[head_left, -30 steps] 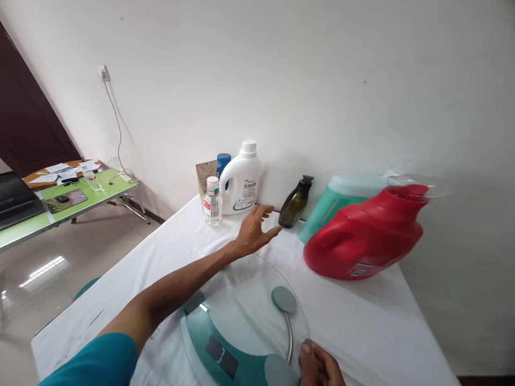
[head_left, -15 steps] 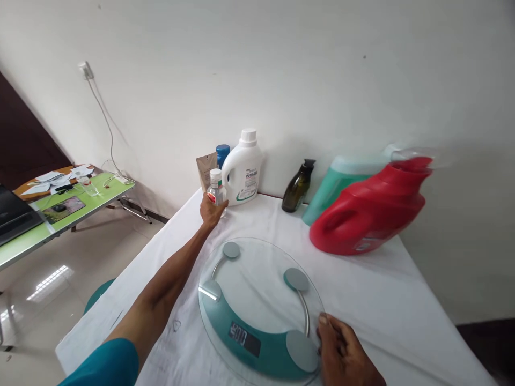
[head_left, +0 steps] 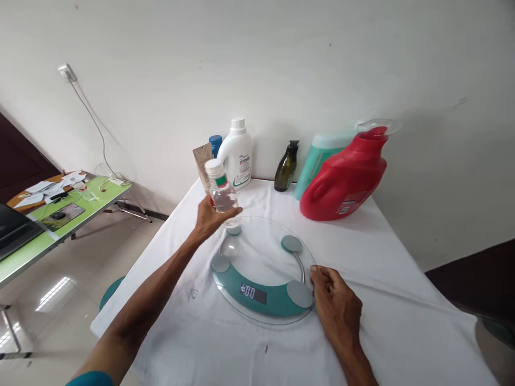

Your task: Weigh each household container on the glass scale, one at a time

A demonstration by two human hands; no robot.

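Note:
My left hand (head_left: pixel 211 219) is wrapped round a clear plastic bottle (head_left: pixel 224 197) with a white cap and a green-and-red label. It holds the bottle slightly tilted over the far left edge of a round glass bathroom scale (head_left: pixel 257 292). Zeros show on the scale's lit display. At the scale's right rim, my right hand (head_left: pixel 337 297) pinches the glass edge between thumb and curled fingers. Behind the clear bottle stand a brown tube (head_left: pixel 202 160), a blue-capped container (head_left: pixel 216 143) and a white detergent jug (head_left: pixel 240 155).
A dark pump bottle (head_left: pixel 286 169), a green jug (head_left: pixel 317 161) and a large red detergent jug (head_left: pixel 346 182) stand along the wall. They share the white-covered table (head_left: pixel 402 311). A lower green table (head_left: pixel 104 199) at left carries a laptop (head_left: pixel 16 230) and papers.
My left hand has lifted the clear bottle from beside the white jug and brought it nearer, to the scale's far edge. My right hand still grips the scale's rim. The view has shifted.

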